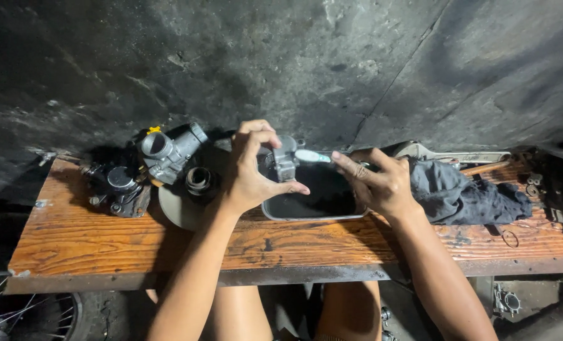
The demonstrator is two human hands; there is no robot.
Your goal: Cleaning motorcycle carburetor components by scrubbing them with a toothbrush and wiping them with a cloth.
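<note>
My left hand grips a small grey metal engine part and holds it over a dark metal tray filled with black liquid. My right hand holds a toothbrush with a white and teal head, and its bristles touch the part. Both hands hover above the tray on a worn wooden bench.
A grey carburetor body and other dark metal parts lie on a round plate at the left. A dark rag and a large wrench lie at the right. A spoked wheel stands below the bench.
</note>
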